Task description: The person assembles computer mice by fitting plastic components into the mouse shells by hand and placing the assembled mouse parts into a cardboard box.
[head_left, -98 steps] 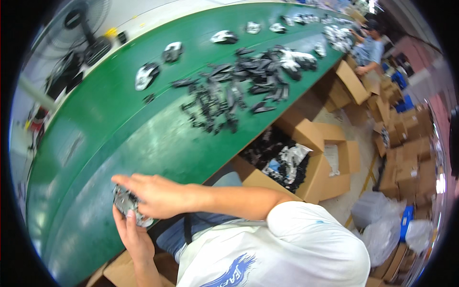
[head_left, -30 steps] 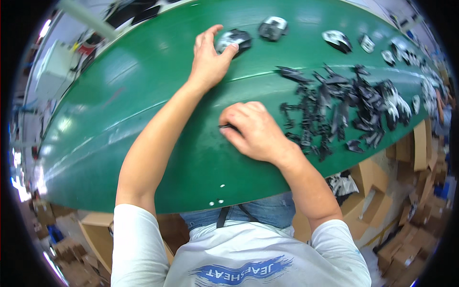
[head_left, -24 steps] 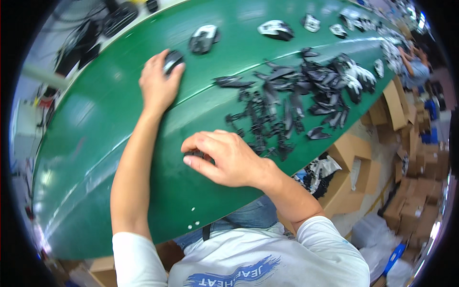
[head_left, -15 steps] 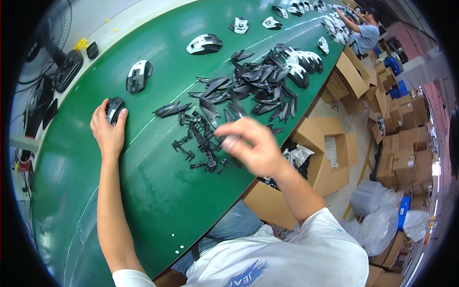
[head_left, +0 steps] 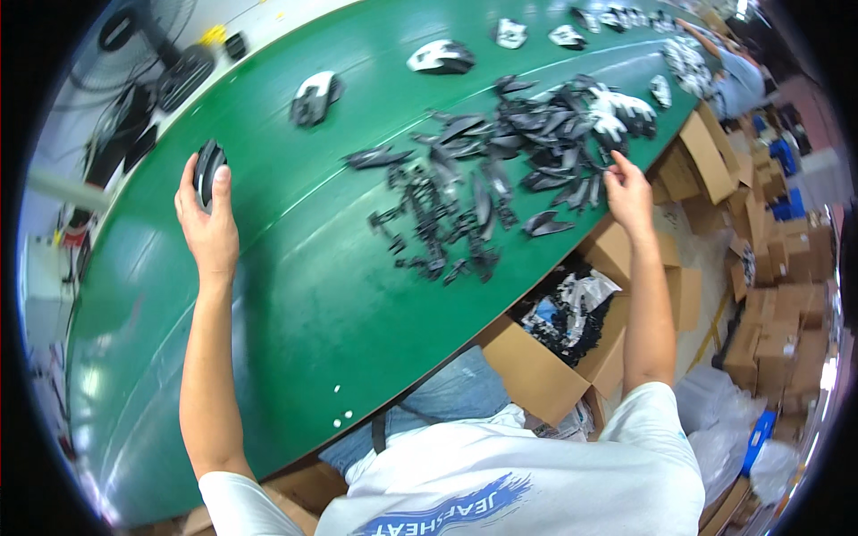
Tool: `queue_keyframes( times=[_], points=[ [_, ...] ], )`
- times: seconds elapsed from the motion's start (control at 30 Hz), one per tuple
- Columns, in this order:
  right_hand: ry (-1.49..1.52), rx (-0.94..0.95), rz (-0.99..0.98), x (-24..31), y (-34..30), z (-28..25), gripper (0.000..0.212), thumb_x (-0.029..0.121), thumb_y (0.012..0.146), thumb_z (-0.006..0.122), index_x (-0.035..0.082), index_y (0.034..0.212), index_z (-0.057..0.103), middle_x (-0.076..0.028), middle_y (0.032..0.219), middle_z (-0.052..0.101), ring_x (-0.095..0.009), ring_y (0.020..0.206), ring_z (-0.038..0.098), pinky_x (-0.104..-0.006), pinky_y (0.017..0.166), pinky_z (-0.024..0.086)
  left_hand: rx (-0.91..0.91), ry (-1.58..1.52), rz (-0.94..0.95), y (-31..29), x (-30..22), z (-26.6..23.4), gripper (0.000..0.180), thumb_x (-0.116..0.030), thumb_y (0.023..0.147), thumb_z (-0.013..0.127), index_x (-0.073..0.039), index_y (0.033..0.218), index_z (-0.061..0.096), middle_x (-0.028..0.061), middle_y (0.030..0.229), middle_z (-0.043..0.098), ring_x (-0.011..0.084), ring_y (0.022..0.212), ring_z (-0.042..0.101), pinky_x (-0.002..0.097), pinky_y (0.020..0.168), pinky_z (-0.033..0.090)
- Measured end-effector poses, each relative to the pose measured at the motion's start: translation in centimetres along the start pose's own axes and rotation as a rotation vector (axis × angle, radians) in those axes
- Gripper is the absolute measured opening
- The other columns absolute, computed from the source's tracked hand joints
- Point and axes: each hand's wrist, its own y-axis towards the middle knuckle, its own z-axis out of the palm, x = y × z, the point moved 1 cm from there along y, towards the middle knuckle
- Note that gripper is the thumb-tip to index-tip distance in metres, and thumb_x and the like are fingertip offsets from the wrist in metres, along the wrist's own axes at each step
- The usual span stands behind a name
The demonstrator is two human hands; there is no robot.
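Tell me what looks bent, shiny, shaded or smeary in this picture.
Head view: the green table has bowed edges and the picture's corners go black; head view: pale glare marks the table's left end; head view: a soft shadow lies beside the left forearm; head view: the black plastic parts look slightly blurred.

The counter (head_left: pixel 299 313) is green, smooth and shiny, with bright streaks of light. The dark shell (head_left: pixel 211 175) in the left hand (head_left: pixel 211 236) looks like hard, smooth plastic. The white and black shells (head_left: pixel 441 56) along the counter's far side look like glossy plastic too. On the counter, the black blades (head_left: pixel 539 134) look slick, and the little black clips (head_left: pixel 429 219) look duller. Beside the counter, the open box (head_left: pixel 542 371) is dull cardboard. Farther from the counter, the bags (head_left: pixel 710 402) are crinkly, see-through plastic. The shirt (head_left: pixel 545 460) and jeans (head_left: pixel 456 386) are dull cloth.
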Motion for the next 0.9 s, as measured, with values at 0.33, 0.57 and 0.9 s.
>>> queue_keyframes(
  times=[0.33,0.57,0.9],
  points=[
    [0.141,0.028,-0.695,21.9,-6.4,0.0,0.025,0.012,0.095,0.072,0.007,0.119,0.077,-0.013,0.110,0.078,-0.034,0.105,0.073,-0.0448,0.094,0.055,0.196,-1.075,-0.851,-11.6,-3.4,-12.3,0.053,-0.054,0.115,0.048,-0.012,0.141,0.066,0.0052,0.125,0.076,0.0182,0.110,0.072,0.0346,0.097,0.055],
    [-0.072,0.335,-0.829,33.6,-8.0,6.8,0.033,0.030,0.101,0.071,0.012,0.128,0.075,-0.012,0.119,0.075,-0.033,0.116,0.069,-0.0485,0.103,0.049,0.196,-1.380,-0.902,-18.5,-5.0,-14.4,0.055,-0.059,0.114,0.042,-0.018,0.141,0.067,0.0146,0.130,0.076,0.0201,0.104,0.077,0.0361,0.077,0.065],
    [-0.137,0.294,-1.002,35.5,-11.7,6.8,0.035,0.023,0.096,0.075,0.012,0.128,0.074,-0.013,0.113,0.077,-0.034,0.112,0.071,-0.0526,0.106,0.048,0.052,-1.469,-0.969,-28.4,-3.8,-16.3,0.054,-0.052,0.117,0.042,-0.011,0.146,0.063,0.0132,0.136,0.072,0.0242,0.123,0.071,0.0404,0.101,0.060]
  ],
)
